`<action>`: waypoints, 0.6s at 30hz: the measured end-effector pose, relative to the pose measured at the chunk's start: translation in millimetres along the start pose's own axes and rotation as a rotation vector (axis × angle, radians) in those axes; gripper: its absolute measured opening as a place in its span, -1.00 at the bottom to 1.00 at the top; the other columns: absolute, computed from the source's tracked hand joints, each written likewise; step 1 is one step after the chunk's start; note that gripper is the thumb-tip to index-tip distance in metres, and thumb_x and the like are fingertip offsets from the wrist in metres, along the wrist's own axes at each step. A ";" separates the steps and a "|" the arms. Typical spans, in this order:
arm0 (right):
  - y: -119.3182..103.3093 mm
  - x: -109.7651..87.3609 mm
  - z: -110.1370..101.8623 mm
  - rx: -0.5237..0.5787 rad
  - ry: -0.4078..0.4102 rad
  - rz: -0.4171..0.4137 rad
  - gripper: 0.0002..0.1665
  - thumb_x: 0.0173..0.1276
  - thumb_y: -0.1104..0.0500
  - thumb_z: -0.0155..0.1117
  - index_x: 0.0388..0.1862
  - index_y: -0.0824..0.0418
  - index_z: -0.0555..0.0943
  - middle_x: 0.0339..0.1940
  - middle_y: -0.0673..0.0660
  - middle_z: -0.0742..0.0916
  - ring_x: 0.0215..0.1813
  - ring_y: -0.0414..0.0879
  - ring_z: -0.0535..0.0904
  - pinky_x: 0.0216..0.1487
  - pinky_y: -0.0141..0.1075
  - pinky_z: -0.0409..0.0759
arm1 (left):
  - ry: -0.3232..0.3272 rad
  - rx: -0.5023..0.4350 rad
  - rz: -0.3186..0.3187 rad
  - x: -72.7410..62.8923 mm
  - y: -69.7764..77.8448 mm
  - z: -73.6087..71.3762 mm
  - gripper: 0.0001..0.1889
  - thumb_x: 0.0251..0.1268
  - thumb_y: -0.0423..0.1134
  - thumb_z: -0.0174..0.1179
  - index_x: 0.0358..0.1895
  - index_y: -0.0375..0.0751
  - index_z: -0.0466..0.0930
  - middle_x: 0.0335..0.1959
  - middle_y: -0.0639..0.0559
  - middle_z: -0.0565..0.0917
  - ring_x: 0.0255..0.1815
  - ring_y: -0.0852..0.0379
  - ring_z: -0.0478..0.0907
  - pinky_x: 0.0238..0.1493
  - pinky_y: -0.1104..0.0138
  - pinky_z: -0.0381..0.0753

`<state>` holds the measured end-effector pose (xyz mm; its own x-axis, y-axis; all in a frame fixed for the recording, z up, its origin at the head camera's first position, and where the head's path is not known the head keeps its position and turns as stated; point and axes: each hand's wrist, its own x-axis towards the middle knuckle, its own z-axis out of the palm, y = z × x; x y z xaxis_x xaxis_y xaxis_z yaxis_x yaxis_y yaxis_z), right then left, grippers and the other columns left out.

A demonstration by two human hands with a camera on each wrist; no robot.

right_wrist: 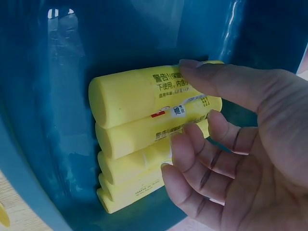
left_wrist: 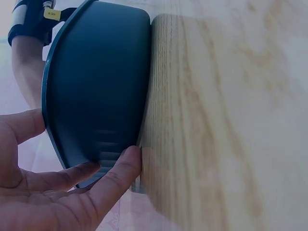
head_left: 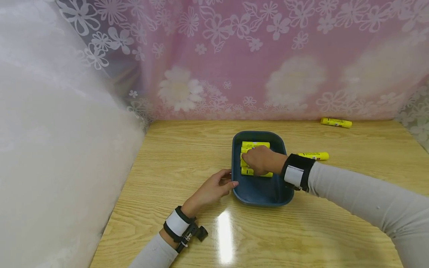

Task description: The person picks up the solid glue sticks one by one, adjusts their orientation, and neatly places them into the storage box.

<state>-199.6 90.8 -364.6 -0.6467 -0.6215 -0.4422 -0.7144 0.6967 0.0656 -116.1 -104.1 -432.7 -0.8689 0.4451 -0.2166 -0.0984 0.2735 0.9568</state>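
Observation:
Inside a dark blue plastic basin [head_left: 258,191] lies a row of several yellow cylindrical tubes [head_left: 248,171] with printed labels. My right hand [head_left: 263,159] reaches in over them. In the right wrist view its thumb [right_wrist: 226,84] rests on the end of the top tube [right_wrist: 125,91], while the curled fingers [right_wrist: 185,154] touch the tubes below. My left hand [head_left: 214,188] holds the basin's left side. Its thumb is at the rim, and its fingers [left_wrist: 113,185] lie against the outer wall [left_wrist: 101,72]. The right hand hides part of the row in the head view.
A loose yellow tube [head_left: 320,156] lies just right of the basin, partly behind the right wrist strap. Another yellow tube [head_left: 336,123] lies by the table's back edge. A pink flowered curtain [head_left: 234,74] hangs behind the wooden table [head_left: 177,149].

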 end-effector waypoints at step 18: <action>1.9 -0.2 2.3 -0.025 0.009 -0.008 -0.49 0.17 0.09 0.58 0.02 0.28 0.60 -0.20 0.16 0.72 -0.23 -0.03 0.64 -0.01 -0.10 0.70 | -0.019 0.007 0.016 -1.0 1.0 -0.9 -0.40 0.55 -0.13 0.11 0.51 -0.33 0.21 0.33 -0.27 0.48 0.25 -0.11 0.55 0.02 0.18 0.65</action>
<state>-200.2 93.0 -366.4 -0.6432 -0.6305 -0.4345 -0.7260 0.6826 0.0841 -115.8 -105.0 -431.4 -0.8609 0.4655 -0.2053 -0.0816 0.2720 0.9588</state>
